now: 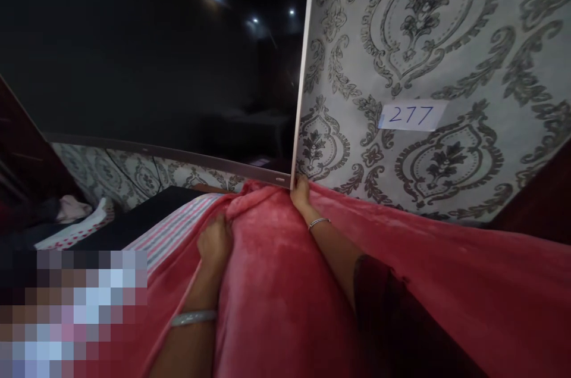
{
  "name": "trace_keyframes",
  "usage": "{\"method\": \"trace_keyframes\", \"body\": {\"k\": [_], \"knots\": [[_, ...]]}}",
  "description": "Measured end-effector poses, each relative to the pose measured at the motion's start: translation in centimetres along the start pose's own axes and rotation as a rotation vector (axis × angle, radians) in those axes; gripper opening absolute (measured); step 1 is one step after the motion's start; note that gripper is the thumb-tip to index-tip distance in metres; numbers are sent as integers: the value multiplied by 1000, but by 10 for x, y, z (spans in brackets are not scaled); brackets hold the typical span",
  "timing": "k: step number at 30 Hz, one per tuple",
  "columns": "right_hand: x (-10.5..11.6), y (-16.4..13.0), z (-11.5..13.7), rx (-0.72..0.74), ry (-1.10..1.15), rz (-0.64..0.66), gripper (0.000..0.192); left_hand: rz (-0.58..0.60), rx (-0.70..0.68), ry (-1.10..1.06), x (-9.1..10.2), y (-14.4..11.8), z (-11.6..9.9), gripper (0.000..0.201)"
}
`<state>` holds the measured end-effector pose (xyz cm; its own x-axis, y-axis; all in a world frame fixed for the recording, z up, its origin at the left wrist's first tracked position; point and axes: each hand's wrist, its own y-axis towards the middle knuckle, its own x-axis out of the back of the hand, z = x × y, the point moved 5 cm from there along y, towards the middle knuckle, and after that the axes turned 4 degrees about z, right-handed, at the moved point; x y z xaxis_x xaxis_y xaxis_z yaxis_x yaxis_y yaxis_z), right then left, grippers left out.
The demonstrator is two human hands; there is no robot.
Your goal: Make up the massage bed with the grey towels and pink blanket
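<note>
My left hand [215,242] is closed on a fold of the pink blanket [276,283], my right hand [301,192] pinching its top edge against the wall [446,38]. It is held up but bunched; spreading it is, I judge, left.

A bed [147,214] carries everything here, its dark edge showing at about nine o'clock. Directly on it lies a striped sheet [172,229] in pink, grey and white bands, left of centre. Over that spreads a thick pink blanket [276,283], bunched into a mound at the centre and running off toward four o'clock. Farther out at nine o'clock, a white cloth with small red dots [74,229] lies on a lower surface beside the bed.
</note>
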<state>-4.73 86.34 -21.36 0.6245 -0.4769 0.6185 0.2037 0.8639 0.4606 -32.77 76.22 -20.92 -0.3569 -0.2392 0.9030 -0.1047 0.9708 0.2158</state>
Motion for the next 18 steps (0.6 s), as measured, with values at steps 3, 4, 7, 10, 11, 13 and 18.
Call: {"method": "trace_keyframes", "body": {"k": [3, 4, 7, 10, 11, 13, 18], "knots": [[-16, -16, -1, -15, 8, 61, 39, 60, 49, 31, -16, 6, 15, 41], [-19, -21, -1, -10, 12, 91, 40, 68, 58, 40, -20, 8, 17, 41], [-15, -33, 1, 24, 29, 183, 45, 88, 81, 56, -26, 11, 19, 45], [5, -57, 7, 73, 48, 250, 60, 110, 91, 46, -26, 11, 17, 46], [16, -73, 8, 87, 48, 267, 63, 116, 89, 41, -25, 11, 16, 45], [42, -121, 9, 118, 24, 309, 63, 133, 80, 30, -23, 8, 13, 42], [130, -309, 8, 175, -114, 547, 53, 145, 63, -35, -13, -1, 4, 38]]}}
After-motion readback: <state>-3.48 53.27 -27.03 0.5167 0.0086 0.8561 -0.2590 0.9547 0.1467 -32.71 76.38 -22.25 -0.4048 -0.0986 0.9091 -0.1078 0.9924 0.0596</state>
